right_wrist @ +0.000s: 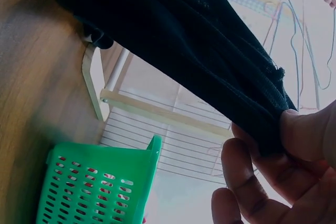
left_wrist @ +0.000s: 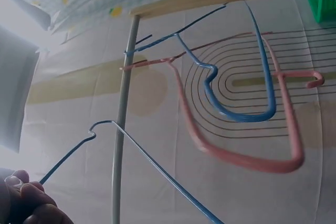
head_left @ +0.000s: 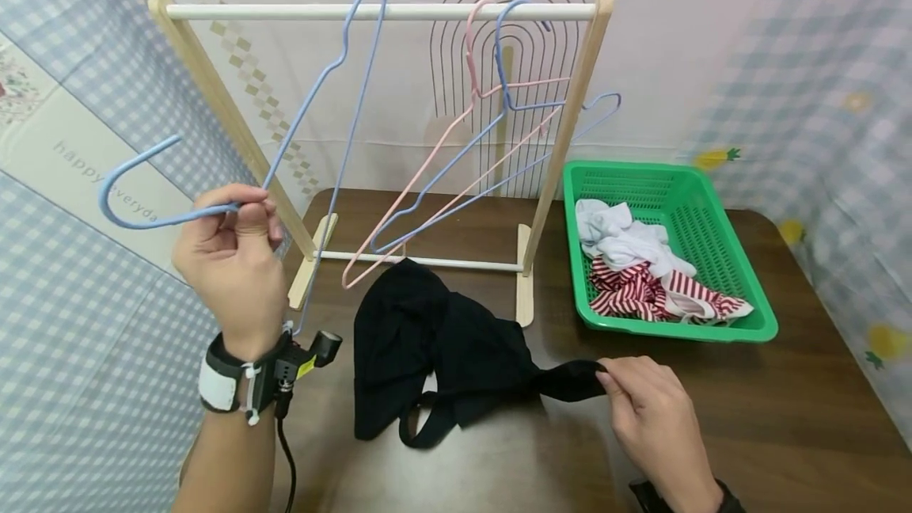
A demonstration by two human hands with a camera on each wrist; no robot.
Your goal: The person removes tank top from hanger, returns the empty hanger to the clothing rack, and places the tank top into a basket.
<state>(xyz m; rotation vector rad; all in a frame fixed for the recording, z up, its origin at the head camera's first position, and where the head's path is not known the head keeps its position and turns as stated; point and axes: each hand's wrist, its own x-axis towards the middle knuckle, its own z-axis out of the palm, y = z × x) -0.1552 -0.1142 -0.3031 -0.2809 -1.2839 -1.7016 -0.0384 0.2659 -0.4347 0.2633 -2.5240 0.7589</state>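
Observation:
My left hand (head_left: 231, 267) pinches a blue hanger (head_left: 153, 224) near its neck, between thumb and fingers. The hook points left, while the hanger's far corner overlaps the rack's top bar in the head view. On the table lies a black bra (head_left: 477, 355), partly bunched, with a strap looped toward me. My right hand (head_left: 655, 418) pinches the bra's right end, drawn out to the right. In the right wrist view, thumb and forefinger grip the stretched black fabric (right_wrist: 173, 40) and the other fingers curl below it.
A wooden rack (head_left: 584, 117) with a white top bar (head_left: 285, 13) stands behind the bra. Pink (head_left: 420, 170) and blue hangers hang at its right. To the right, a green basket (head_left: 758, 307) holds white (head_left: 634, 244) and red-striped clothes (head_left: 627, 291).

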